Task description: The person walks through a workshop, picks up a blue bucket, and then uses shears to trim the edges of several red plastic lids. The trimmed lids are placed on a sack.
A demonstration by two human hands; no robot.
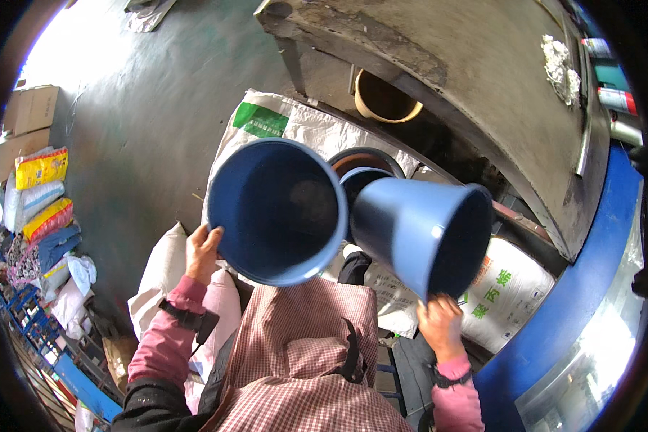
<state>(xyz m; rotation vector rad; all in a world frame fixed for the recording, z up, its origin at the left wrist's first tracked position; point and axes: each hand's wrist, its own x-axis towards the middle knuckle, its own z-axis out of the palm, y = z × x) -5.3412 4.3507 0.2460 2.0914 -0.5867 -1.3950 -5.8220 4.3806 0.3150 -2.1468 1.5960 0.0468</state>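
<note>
My left hand (203, 252) is closed on the left rim of a blue plastic bucket (277, 209), whose open mouth faces up toward me. A second blue bucket (403, 219) is tipped on its side, mouth toward the right, and my right hand (443, 327) grips its lower rim. The right bucket is slightly blurred. Behind and between the two, part of another blue bucket (366, 173) shows, next to a dark-rimmed round container (371, 153) with a brownish inside. The buckets I hold hide most of both.
A worn metal bench (439, 50) fills the far right, with a cream bucket (389, 104) beneath it. White woven sacks (515, 288) lie around my legs. Boxes (32, 111) and colourful packages (42, 169) stack at the left. A blue curved surface (554, 324) borders the right.
</note>
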